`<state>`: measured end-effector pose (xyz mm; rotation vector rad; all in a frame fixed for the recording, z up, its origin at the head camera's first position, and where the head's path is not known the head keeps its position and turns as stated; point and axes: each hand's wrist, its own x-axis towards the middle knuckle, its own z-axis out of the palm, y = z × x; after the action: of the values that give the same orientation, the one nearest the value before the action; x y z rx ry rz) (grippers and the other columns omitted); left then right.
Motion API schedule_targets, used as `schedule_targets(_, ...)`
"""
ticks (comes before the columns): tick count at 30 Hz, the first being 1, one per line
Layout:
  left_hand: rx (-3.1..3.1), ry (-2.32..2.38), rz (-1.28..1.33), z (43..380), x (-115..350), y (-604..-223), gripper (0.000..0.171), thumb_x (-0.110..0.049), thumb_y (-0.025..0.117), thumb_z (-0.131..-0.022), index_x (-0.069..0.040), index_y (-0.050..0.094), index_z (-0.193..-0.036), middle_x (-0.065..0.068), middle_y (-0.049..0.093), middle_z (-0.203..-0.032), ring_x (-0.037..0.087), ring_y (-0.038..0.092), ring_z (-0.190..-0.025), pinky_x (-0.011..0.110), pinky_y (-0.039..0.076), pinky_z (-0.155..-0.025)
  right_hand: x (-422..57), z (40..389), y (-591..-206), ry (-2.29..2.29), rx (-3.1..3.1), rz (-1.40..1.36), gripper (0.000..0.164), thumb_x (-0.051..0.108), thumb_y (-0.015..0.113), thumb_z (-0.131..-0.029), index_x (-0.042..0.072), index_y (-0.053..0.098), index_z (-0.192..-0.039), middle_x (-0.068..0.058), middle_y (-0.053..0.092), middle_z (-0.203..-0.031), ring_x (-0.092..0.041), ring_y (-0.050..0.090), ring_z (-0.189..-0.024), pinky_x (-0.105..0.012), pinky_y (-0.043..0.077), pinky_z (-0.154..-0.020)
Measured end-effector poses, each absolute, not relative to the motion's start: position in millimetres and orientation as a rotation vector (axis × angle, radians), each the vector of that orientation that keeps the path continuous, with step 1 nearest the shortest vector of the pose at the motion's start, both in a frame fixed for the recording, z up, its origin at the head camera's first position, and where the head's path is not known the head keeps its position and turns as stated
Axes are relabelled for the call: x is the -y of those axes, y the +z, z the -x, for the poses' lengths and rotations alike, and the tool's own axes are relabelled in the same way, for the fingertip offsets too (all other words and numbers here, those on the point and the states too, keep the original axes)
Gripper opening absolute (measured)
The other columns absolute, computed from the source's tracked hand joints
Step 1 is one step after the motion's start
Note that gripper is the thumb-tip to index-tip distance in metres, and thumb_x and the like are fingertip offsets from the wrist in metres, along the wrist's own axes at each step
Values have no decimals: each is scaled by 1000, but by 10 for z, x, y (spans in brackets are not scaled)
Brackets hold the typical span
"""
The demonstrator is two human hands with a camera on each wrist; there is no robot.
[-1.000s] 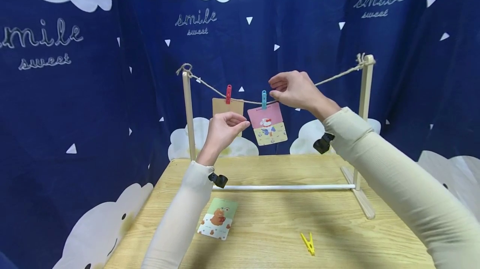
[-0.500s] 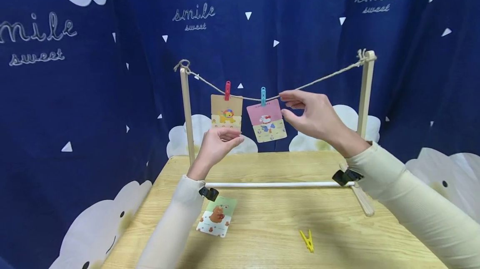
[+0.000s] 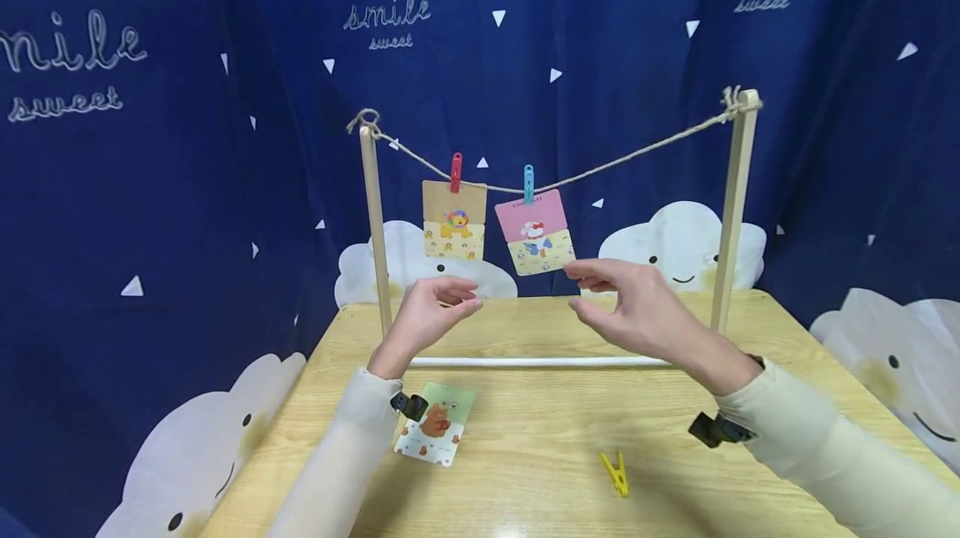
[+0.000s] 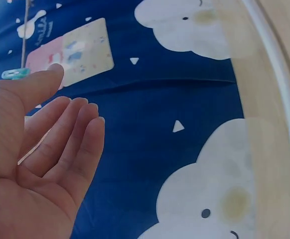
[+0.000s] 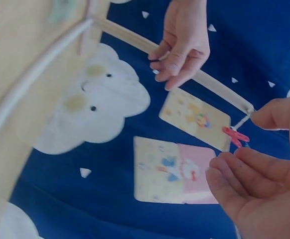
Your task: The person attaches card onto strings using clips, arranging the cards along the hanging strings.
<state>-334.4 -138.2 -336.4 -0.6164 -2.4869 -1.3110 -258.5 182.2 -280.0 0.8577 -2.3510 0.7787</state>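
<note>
Loosely, the right hand [image 3: 637, 304] hangs in the air with its fingers bent together and its thumb spread apart from them. Its fingertips overlap the lower right corner of a pink and yellow card [image 3: 536, 232] in the head view; whether they touch it, I cannot tell. The left hand [image 3: 429, 314] is raised too, below a tan card [image 3: 454, 219] with a lion on it; its fingers are relaxed and slightly bent, the thumb a little away from them.

Both cards hang side by side from a string [image 3: 637, 156]. A blue clothespin [image 3: 528, 184] clips the pink and yellow card, which tilts, its lower edge swung to the right. A red clothespin [image 3: 456, 173] clips the tan card, which hangs nearly straight. The string sags between a left post [image 3: 377, 229] and a right post [image 3: 733, 213], tied at each top, and a white rod [image 3: 540, 362] runs low between the posts.

Closer to the person, a green and white card [image 3: 435, 424] with a bear lies on the bench [image 3: 540, 438], beyond the left sleeve [image 3: 322, 471]. Over to its right lies a yellow clothespin [image 3: 617, 474]. Behind everything hangs a dark blue curtain [image 3: 637, 37] printed with clouds.
</note>
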Motion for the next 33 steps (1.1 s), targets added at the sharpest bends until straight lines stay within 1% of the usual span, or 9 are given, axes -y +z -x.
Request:
schedule_targets(5,2518,-1279,577,3344,1446,-3536,25,-30,82,-91,-20,79,-114,-7,78,-101,14,72,-91,37,59,-78,-1858,2536,-3095,780,2421,-851,39,18,79,-90,8,72,-127,-4,76,-116,-22,73,-99,-43,59,-86)
schedule_targets(9,2550,-1245,549,3346,1508,-3685,27,-30,83,-90,-19,79,-114,-7,78,-100,13,72,-90,35,59,-77,-1922,2497,-3351,786,2480,-838,39,19,79,-89,9,72,-127,-1,76,-112,-18,72,-96,-39,59,-84)
schedule_targets(13,2586,-1225,516,3326,1563,-3817,28,-29,84,-89,-18,79,-114,-4,78,-100,14,72,-90,34,59,-75,-2007,2454,-3621,813,2556,-812,37,20,79,-91,11,73,-125,0,76,-113,-17,72,-95,-36,59,-84)
schedule_targets(17,2630,-1228,485,3294,1611,-3947,30,-28,84,-89,-15,78,-115,2,78,-106,16,72,-92,32,59,-73,-2095,2415,-3888,835,2636,-788,35,24,79,-91,10,74,-123,-1,76,-112,-18,71,-94,-35,59,-82)
schedule_targets(23,2672,-1234,430,3278,1673,-4115,31,-26,85,-87,-10,78,-114,7,78,-110,18,72,-93,31,59,-74,-2197,2399,-4135,786,2664,-841,42,32,82,-88,6,73,-120,2,74,-102,-8,66,-83,-30,56,-74)
schedule_targets(25,2694,-1224,424,3267,1695,-4157,33,-25,85,-87,-8,78,-114,10,77,-112,19,71,-93,33,59,-75,-2226,2393,-4188,783,2704,-843,45,37,81,-89,6,73,-121,3,73,-101,-6,64,-82,-28,54,-72)
schedule_targets(28,2730,-1211,409,3255,1735,-4238,35,-24,85,-88,-5,77,-116,15,75,-116,21,70,-94,35,59,-77,-2269,2382,-4270,807,2768,-849,49,42,79,-91,4,72,-122,2,72,-101,-5,63,-82,-26,52,-71)
schedule_targets(31,2764,-1204,385,3241,1777,-4318,37,-25,85,-88,-5,76,-118,15,74,-118,22,68,-96,37,57,-80,-2319,2389,-4361,827,2811,-851,54,44,78,-91,2,70,-124,-1,73,-100,-5,63,-82,-26,52,-69)
schedule_targets(33,2780,-1195,379,3232,1814,-4379,39,-26,85,-88,-4,76,-119,16,74,-120,23,68,-97,39,57,-81,-2351,2394,-4415,830,2826,-852,55,45,78,-91,1,70,-123,0,71,-97,-5,63,-80,-26,52,-69)
